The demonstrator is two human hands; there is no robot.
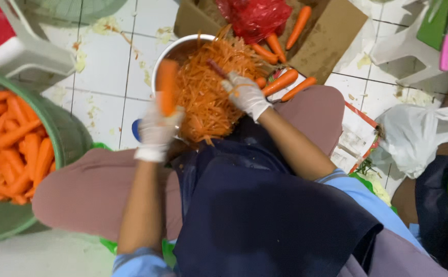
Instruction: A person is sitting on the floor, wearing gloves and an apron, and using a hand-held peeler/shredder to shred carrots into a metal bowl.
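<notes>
Gripping a peeled carrot [166,86] upright in the gloved left hand [155,131], over the metal bowl [179,50] of orange shreds [211,90]. Closing the gloved right hand [247,95] around a peeler [217,67] above that heap. Sitting beside a green basin [67,134] of carrots.

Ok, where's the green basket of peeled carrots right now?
In the head view, the round green plastic basket of peeled orange carrots sits on the floor at the far left edge, beside the person's left knee and left of the white-gloved left hand.

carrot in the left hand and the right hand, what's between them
In the head view, a heap of shredded carrot in the metal bowl lies between the carrot in the left hand and the right hand.
</notes>
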